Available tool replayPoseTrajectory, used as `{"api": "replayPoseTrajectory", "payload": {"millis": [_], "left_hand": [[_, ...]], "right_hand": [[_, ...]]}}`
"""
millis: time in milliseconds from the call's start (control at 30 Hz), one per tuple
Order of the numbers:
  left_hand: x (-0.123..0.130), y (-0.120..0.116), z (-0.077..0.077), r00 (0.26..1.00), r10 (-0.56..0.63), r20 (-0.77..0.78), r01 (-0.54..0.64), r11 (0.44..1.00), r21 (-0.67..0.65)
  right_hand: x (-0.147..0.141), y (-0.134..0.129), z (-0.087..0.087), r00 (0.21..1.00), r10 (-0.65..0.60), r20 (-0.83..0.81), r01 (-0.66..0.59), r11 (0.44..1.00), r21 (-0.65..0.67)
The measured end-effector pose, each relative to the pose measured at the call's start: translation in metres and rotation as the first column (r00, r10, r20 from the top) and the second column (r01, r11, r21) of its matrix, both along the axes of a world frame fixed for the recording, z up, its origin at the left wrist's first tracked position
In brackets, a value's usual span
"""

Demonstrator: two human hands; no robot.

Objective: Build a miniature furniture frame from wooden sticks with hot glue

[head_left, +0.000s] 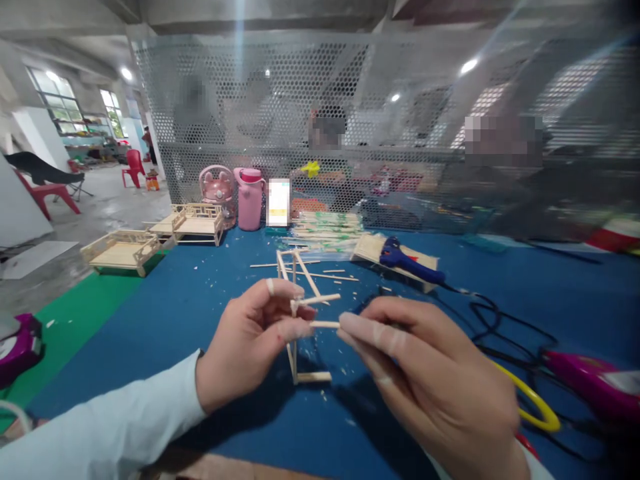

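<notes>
Over the blue table, my left hand [240,343] is closed round one corner of a small frame of thin wooden sticks [309,280]. A whitish blob shows at that joint, beside my fingertips. My right hand [430,367] pinches a short wooden stick [325,325] between thumb and forefinger. The stick's other end reaches my left thumb, and whether it touches the frame I cannot tell. Pale tape wraps several of my fingers. Behind the frame lie loose thin sticks [333,276] and small scraps.
A blue glue gun [413,263] rests on a wooden piece [370,248], its cable running right. Bundled sticks [325,230], a pink bottle [250,200] and a phone-like screen [279,202] stand behind. Small wooden bed-like models [123,250] sit left. A perforated metal screen [280,113] separates other people.
</notes>
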State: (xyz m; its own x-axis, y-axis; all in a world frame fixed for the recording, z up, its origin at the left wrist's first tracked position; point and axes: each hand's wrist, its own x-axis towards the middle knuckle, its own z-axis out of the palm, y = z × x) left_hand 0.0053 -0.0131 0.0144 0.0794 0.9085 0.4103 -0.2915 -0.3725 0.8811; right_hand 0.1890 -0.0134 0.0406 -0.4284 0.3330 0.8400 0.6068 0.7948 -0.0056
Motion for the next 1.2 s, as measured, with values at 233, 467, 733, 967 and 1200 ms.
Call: {"api": "replayPoseTrajectory", "payload": {"millis": [233, 467, 733, 967, 1200], "left_hand": [[-0.001, -0.003, -0.002, 0.987, 0.028, -0.157, -0.016, 0.997, 0.078], [-0.003, -0.006, -0.003, 0.964, 0.081, -0.254, -0.049, 0.990, 0.131], [-0.003, -0.008, -0.003, 0.935, 0.165, -0.315, -0.107, 0.976, 0.192], [-0.003, -0.009, -0.002, 0.925, 0.159, -0.344, -0.097, 0.977, 0.191], [-0.003, -0.012, -0.002, 0.931, 0.154, -0.330, -0.091, 0.976, 0.199]], "right_hand": [[-0.001, -0.001, -0.002, 1.000, 0.020, 0.005, -0.020, 1.000, -0.005], [-0.001, -0.001, -0.008, 0.999, -0.034, -0.007, 0.034, 0.999, 0.024], [-0.003, -0.002, -0.009, 0.999, -0.047, -0.010, 0.048, 0.996, 0.075], [-0.005, 0.000, -0.011, 0.997, -0.051, -0.058, 0.057, 0.994, 0.096], [-0.012, 0.004, -0.021, 0.968, 0.028, -0.251, -0.031, 1.000, -0.007]]}}
